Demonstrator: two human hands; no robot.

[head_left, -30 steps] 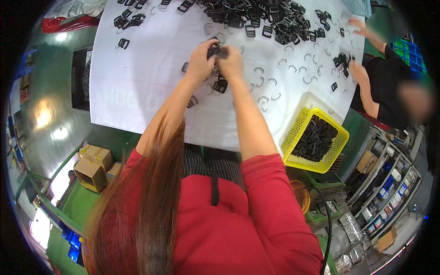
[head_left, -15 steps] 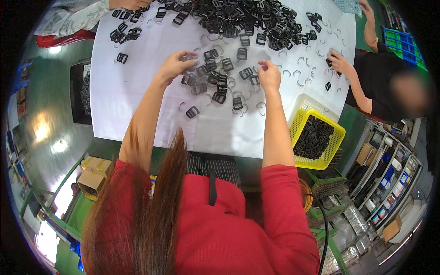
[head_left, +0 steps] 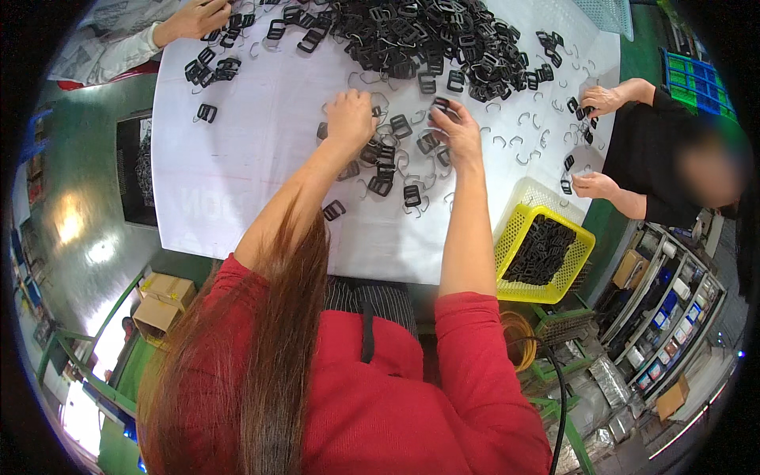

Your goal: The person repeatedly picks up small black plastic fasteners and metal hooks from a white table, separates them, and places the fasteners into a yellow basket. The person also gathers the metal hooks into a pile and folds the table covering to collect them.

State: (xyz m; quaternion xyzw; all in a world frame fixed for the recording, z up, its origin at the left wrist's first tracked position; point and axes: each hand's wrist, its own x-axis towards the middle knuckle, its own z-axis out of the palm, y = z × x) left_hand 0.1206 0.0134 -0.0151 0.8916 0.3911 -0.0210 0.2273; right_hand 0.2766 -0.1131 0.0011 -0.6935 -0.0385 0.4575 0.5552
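Observation:
Over a small cluster of black plastic slide buckles [head_left: 384,154], my left hand [head_left: 351,119] has its fingers curled down. They are closed, and anything they pinch is hidden beneath them. To its right, my right hand [head_left: 459,134] is raised a little above the white table with a single black buckle [head_left: 440,104] between thumb and fingers. Another loose buckle [head_left: 428,142] lies just under that hand. Several thin wire clips [head_left: 427,180] are scattered among the buckles, some apparently attached to them.
A big heap of black buckles [head_left: 419,39] covers the table's far middle. A yellow basket [head_left: 583,257] with more buckles stands at the near right edge, beside loose wire clips [head_left: 522,142]. Co-workers' hands [head_left: 599,100] are busy at the right and a sleeved hand [head_left: 190,22] at far left.
My left hand has moved right, over the cluster, and its fingers have closed downward. My right hand has turned and now has a buckle raised. The right co-worker's hands have shifted.

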